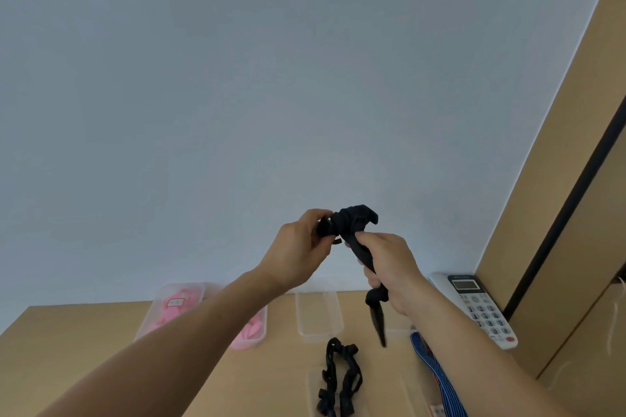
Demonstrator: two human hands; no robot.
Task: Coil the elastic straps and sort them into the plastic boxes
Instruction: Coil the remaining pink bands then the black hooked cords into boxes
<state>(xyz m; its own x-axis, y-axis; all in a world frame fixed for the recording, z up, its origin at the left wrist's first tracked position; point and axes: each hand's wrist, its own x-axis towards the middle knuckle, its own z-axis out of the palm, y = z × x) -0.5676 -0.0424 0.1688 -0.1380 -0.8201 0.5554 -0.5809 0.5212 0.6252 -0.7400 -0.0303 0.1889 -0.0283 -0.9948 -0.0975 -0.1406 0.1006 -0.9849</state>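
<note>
Left hand [301, 247] pinching coiled black strap [352, 223], right hand [389, 267] gripping its tail, blue strap [437, 372] partly hidden

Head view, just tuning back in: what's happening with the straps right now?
A person holds a black strap up above the table: the left hand grips its coiled bundle, the right hand grips the loose tail hanging below. On the table, one plastic box holds pink straps, a clear box looks empty, and a second black strap and a blue striped strap lie loose.
</note>
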